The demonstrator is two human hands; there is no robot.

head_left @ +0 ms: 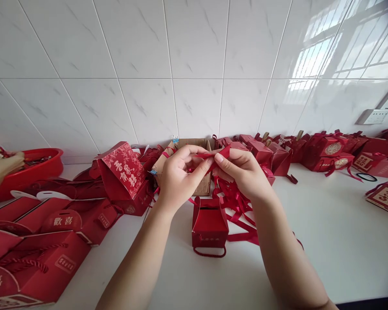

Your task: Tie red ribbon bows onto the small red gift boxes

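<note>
Both hands meet in the middle of the view, raised over the white table. Between the fingertips of my left hand (187, 168) and my right hand (237, 170) is a red ribbon (225, 152), pinched by both thumbs. Directly below stands a small red gift box (210, 230) with a dark slot at its top and a cord handle hanging at its front. A tangle of loose red ribbons (234, 200) lies behind and to the right of that box. Behind my hands, a cardboard box (203, 186) is partly hidden.
Red gift boxes (61, 258) crowd the left side, one with its lid raised (121, 170). More red boxes (325, 148) line the wall at right. At far left another person's hand (9, 162) is over a red basin (48, 157). A power strip (373, 116) sits by the wall.
</note>
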